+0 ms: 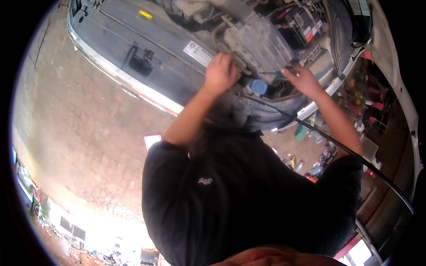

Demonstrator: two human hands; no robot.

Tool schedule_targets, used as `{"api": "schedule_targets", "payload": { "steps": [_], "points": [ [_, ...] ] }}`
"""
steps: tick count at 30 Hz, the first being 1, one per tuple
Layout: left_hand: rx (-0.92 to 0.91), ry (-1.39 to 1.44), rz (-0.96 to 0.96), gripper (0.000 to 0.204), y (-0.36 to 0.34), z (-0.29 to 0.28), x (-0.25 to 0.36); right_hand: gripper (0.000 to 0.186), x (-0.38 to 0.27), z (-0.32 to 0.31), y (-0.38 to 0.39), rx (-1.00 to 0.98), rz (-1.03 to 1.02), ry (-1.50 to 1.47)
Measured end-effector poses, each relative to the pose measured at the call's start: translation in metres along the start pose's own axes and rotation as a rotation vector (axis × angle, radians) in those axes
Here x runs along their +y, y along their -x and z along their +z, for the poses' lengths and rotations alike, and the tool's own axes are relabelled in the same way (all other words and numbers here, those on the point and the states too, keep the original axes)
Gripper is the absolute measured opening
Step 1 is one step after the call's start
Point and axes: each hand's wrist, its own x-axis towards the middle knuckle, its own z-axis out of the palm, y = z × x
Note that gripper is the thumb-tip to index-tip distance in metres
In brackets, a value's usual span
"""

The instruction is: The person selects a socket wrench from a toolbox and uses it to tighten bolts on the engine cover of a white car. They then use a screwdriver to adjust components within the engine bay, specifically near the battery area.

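Both my arms reach into the open engine bay of a car. In my right hand (302, 81) is a screwdriver (278, 74) with a teal handle, its thin shaft pointing left along the near edge of a dusty grey box-shaped cover (255, 44). My left hand (220, 73) has its fingers curled down at the near left corner of that cover, beside a hose (216, 35); whatever is under the fingers is hidden. A blue round cap (258, 87) sits between my hands, on the side nearer me.
A black battery (298, 27) stands at the far right. A thin dark prop rod (337, 144) slants from the bay's front toward the lower right. The grey front panel (120, 33) spans the left. Tools and bottles (316, 136) lie on the ground at right.
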Motion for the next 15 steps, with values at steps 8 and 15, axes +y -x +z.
{"api": "schedule_targets", "payload": {
  "steps": [8, 15],
  "points": [
    [-0.005, -0.071, 0.091, 0.027, 0.016, -0.003, -0.015, 0.043, 0.007, -0.005, -0.011, 0.024, -0.270, 0.081],
    [0.021, -0.108, 0.114, 0.027, 0.019, 0.001, -0.019, 0.044, -0.017, -0.016, -0.022, -0.202, 0.518, -0.067]
  ]
}}
